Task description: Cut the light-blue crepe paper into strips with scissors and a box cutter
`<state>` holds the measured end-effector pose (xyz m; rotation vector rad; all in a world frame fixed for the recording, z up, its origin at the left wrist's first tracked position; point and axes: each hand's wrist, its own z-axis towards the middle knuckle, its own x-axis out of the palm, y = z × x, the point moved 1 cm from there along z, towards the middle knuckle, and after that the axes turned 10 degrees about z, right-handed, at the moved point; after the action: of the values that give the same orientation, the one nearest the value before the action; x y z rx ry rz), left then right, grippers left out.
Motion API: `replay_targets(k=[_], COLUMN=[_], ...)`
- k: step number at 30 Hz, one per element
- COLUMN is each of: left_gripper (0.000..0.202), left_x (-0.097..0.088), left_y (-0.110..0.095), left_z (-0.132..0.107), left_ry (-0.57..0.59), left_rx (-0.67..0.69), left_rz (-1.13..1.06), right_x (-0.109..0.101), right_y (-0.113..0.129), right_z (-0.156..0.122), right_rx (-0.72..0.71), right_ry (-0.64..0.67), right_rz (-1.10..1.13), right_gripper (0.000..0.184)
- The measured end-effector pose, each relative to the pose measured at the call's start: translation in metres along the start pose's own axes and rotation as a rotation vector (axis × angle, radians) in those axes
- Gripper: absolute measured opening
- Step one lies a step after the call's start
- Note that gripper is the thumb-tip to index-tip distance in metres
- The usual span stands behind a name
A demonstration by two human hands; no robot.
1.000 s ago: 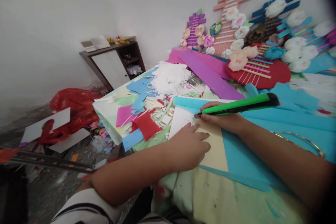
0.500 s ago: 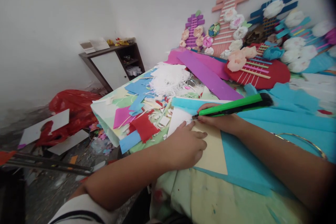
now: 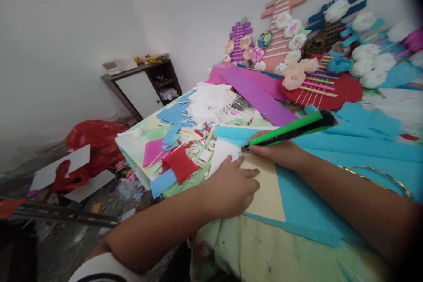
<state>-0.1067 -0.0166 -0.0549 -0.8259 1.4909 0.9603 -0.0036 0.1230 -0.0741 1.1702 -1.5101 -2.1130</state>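
A green and black utility knife (image 3: 291,130) is gripped in my right hand (image 3: 279,152), its tip down near a white piece (image 3: 224,152) of paper or board. My left hand (image 3: 231,187) lies with fingers spread, pressing on the white piece and on a cream sheet (image 3: 267,180) beside it. Beneath them spreads blue paper (image 3: 317,194), with a folded blue strip (image 3: 231,132) along the far edge of the white piece. The blade's contact point is too small to make out clearly.
White string (image 3: 211,103) lies heaped beyond my hands, with red scraps (image 3: 181,164) and cut bits to the left. A purple strip (image 3: 257,94) and a red flower-decorated instrument shape (image 3: 343,90) lie farther back. A low cabinet (image 3: 139,92) stands by the wall.
The knife's rear end has tilted slightly and shifted left, while its tip stays by the white piece. My left hand keeps nearly the same place; the whole view has shifted a little.
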Motion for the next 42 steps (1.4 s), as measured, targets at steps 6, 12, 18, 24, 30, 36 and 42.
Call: replay_targets(k=[6,12,18,24,30,36,42], left_gripper=[0.018,0.018,0.023,0.023,0.021,0.021,0.022], left_x=[0.0,0.001,0.005,0.008,0.009,0.008,0.007], left_y=[0.0,0.0,-0.001,-0.002,-0.002,-0.003,-0.003], left_z=[0.0,0.0,0.001,0.004,0.003,0.004,0.005], left_ry=[-0.003,-0.009,-0.068,-0.119,-0.171,-0.174,-0.157], left_rx=[-0.01,-0.013,-0.058,-0.089,-0.101,-0.11,-0.1], left_rz=[-0.017,-0.015,-0.036,0.042,0.087,0.115,0.108], right_x=[0.0,0.002,0.001,-0.003,-0.001,-0.004,-0.007], right_y=[-0.008,-0.004,0.0,-0.006,0.003,-0.002,-0.003], right_z=[0.001,0.002,0.002,0.001,0.002,0.001,-0.001], right_rx=[-0.022,0.002,-0.03,0.015,0.017,0.002,0.031], right_ry=[-0.001,0.014,0.019,-0.006,0.046,0.063,0.06], right_rz=[0.036,0.023,-0.05,0.03,-0.082,0.026,0.024], right_gripper=[0.016,0.014,0.015,0.011,0.012,0.012,0.009])
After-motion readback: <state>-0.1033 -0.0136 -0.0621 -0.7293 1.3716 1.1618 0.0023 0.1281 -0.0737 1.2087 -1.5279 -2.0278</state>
